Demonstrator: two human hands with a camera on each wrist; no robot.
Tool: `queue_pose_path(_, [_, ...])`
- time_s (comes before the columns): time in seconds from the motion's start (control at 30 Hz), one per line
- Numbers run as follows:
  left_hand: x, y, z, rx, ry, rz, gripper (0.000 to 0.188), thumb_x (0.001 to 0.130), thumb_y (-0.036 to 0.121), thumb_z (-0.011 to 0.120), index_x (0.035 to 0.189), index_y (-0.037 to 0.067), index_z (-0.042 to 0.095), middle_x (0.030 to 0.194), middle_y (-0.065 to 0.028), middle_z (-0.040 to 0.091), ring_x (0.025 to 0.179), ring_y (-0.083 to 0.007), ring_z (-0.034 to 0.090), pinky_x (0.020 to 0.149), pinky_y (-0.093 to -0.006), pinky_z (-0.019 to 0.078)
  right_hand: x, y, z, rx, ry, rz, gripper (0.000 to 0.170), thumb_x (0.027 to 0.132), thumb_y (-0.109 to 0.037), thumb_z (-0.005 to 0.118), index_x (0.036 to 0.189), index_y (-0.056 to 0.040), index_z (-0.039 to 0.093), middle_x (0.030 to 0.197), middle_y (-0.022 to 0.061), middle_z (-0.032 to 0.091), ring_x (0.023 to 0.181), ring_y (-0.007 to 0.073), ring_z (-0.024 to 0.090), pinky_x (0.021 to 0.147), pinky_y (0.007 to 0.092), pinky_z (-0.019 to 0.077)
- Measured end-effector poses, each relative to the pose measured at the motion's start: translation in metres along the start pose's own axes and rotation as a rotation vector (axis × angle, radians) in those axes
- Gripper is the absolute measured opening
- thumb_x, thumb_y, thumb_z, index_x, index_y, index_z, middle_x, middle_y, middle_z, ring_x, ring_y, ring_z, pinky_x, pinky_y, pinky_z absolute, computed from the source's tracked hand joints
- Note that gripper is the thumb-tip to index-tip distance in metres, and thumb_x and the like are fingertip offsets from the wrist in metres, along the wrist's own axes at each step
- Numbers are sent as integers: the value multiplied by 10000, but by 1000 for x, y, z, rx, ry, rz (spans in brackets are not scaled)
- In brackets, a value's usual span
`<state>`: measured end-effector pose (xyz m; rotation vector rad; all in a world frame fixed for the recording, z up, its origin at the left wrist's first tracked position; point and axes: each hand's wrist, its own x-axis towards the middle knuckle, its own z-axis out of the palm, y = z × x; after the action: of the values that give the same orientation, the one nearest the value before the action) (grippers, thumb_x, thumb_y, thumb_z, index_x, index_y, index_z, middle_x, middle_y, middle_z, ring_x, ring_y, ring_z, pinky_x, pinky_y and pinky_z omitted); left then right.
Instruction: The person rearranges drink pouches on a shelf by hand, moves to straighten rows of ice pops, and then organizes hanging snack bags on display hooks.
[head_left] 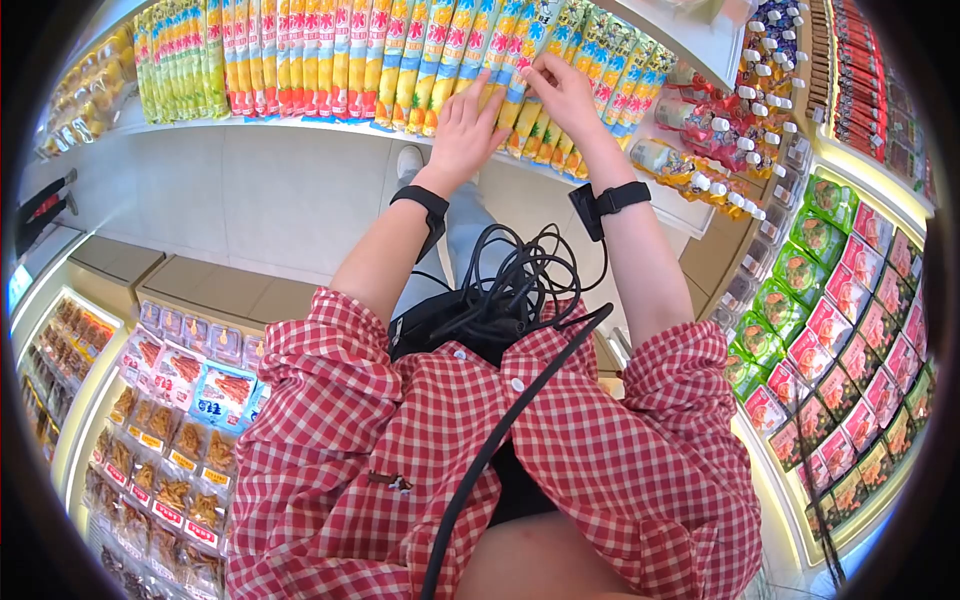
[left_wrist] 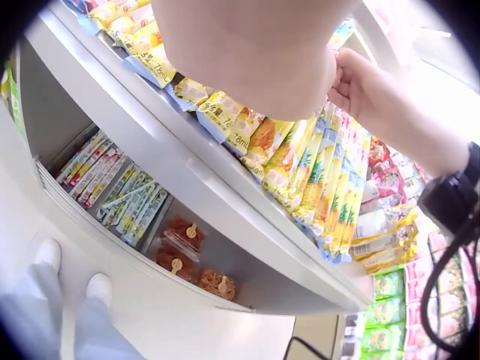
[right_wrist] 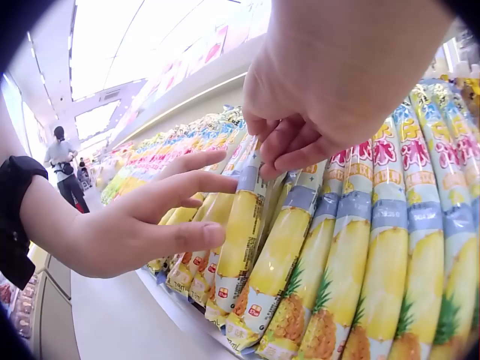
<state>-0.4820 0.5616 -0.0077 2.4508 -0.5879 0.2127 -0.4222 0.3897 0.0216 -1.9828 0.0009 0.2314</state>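
Observation:
Slim yellow packets with pineapple pictures stand in a tight row on a shelf. In the right wrist view my right hand pinches the upper part of one packet between thumb and curled fingers. My left hand lies against that row, fingers spread and fairly straight, their tips by the same packet. The head view has the left hand on the packets and the right hand just beside it. In the left wrist view my left hand hides much of the row.
Bagged bottles with white caps are right of the row. Green and pink packs fill a rack at the right; snack packs stand behind at the left. Loose black cables hang before my body. Another person stands down the aisle.

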Motion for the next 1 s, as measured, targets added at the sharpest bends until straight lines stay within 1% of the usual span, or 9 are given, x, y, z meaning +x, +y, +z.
queue_pose_path(0.1, [13,3,5,-13,98,-52,489,757,241,689,1170,49,513,1394,-173,295,1202,-355,354,976,-423,314,1,-2,-6,-60,-74,-113,213,845,-217,604,772,-31,529,643,57,574,608,154,568,568,293,437])
queue_pose_path(0.2, [24,5,11,-46,142,-109,420,742,228,705,1079,26,556,1397,-189,282,1236,-374,322,981,-440,305,-2,-5,-8,-14,-118,-86,216,846,-219,601,788,-26,524,663,74,569,610,156,547,582,298,435])
queue_pose_path(0.3, [30,8,13,-23,144,-156,348,729,224,717,976,15,589,1398,-193,281,1270,-375,289,989,-459,287,-2,1,-6,-75,-74,-63,216,846,-253,592,795,-48,547,658,66,579,609,186,568,580,316,442])
queue_pose_path(0.37, [33,12,16,27,137,-196,315,723,234,721,912,13,599,1400,-198,280,1286,-373,273,994,-473,272,-3,-1,-4,-185,-11,6,219,843,-283,584,803,-69,569,667,60,597,624,214,589,581,335,452])
queue_pose_path(0.47, [36,18,20,112,149,-232,316,712,256,728,864,13,596,1401,-202,288,1301,-363,264,998,-487,254,-5,-6,-2,-319,66,65,218,834,-314,578,809,-98,594,685,54,620,654,249,612,582,365,464])
queue_pose_path(0.7, [35,15,25,187,155,-243,302,693,251,730,804,19,571,1390,-200,314,1304,-353,267,990,-500,250,0,-10,11,-514,166,33,165,813,-268,597,813,-104,576,727,83,638,699,296,621,587,417,474])
queue_pose_path(0.8, [37,16,27,184,181,-264,285,675,228,729,783,26,561,1387,-196,320,1302,-348,276,989,-501,250,1,-12,16,-540,206,44,155,810,-242,609,808,-91,577,714,74,640,679,282,626,578,387,471])
queue_pose_path(0.9, [38,18,26,185,174,-299,275,668,216,724,775,35,547,1384,-192,325,1298,-349,284,988,-497,251,1,-18,19,-571,198,90,151,812,-238,604,828,-91,569,711,96,638,683,304,624,582,411,472])
queue_pose_path(1.0, [41,20,27,212,171,-315,273,677,215,716,788,43,536,1383,-191,329,1297,-350,286,984,-495,254,2,-23,20,-600,152,102,172,828,-226,578,890,-70,543,714,148,636,679,333,634,581,448,484])
